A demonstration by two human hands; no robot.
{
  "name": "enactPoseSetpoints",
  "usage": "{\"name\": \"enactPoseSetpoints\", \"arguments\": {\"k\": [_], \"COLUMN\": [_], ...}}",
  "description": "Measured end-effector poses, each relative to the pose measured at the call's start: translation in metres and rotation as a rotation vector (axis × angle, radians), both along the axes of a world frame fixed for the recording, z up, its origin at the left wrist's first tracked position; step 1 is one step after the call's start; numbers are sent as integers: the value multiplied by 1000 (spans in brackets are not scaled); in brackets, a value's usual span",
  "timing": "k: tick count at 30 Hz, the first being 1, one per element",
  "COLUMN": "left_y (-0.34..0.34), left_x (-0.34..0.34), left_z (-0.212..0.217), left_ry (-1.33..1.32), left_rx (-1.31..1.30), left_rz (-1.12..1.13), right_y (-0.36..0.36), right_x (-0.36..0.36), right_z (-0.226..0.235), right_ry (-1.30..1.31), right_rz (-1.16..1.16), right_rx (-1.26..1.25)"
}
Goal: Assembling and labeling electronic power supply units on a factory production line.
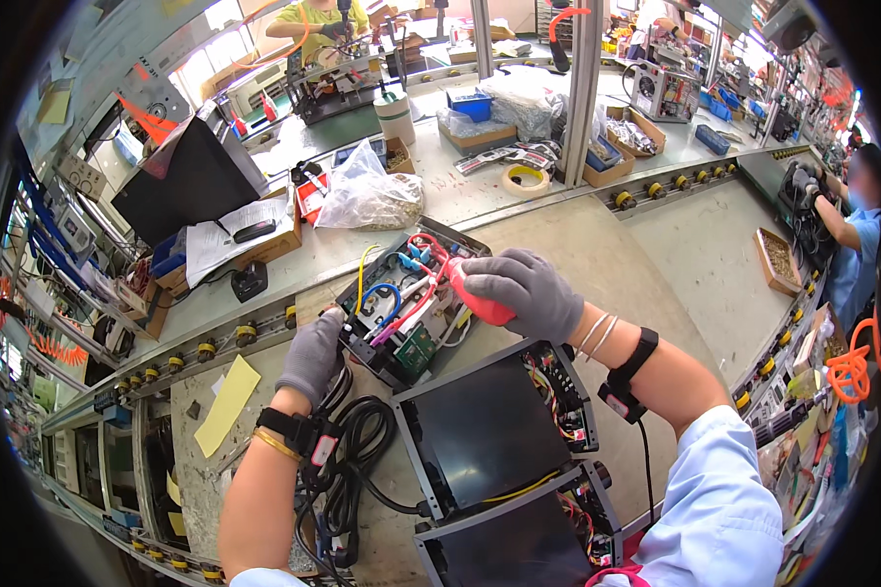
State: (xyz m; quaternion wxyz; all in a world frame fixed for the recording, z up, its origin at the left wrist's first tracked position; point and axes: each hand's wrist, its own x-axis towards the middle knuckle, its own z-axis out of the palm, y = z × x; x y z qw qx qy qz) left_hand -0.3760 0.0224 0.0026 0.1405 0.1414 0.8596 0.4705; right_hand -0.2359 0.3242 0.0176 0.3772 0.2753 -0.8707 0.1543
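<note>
An open black electronics box (pixel 401 293) lies on the bench, with coloured wires and a green circuit board showing inside. My left hand (pixel 313 354), in a grey glove, grips the box's near left corner. My right hand (pixel 524 289), also gloved, is closed around a red-handled tool (pixel 475 293) whose tip points into the wiring at the box's far side. Two more black boxes (pixel 494 430) (pixel 529 543) sit nearer to me, wires showing along their right edges. A coiled black cable (pixel 347 460) lies under my left wrist.
A yellow paper slip (pixel 227 403) lies to the left. A clear bag of small parts (pixel 367 191), a tape roll (pixel 526 178) and cardboard boxes stand beyond the roller rail. A tray of small parts (pixel 778 259) sits right, near another person (pixel 857 235).
</note>
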Motion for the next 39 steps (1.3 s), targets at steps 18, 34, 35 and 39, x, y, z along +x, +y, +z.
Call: {"name": "enactPoseSetpoints", "arguments": {"k": [18,34,35,39], "left_y": [-9,-2,1,2], "left_x": [-21,-14,-9,-5], "left_z": [-33,-21,-16,-13], "left_ry": [131,61,-30,-121], "left_rx": [-25,75,110,94], "left_rz": [-58,2,55,93], "right_y": [-16,18,18,16], "right_x": [4,45,44,49], "right_z": [18,8,6,5], "right_ry": [33,-3,-3,-8], "right_rz": [-83,-38,-41,-70], "right_rx": [39,-113,-118,-101]}}
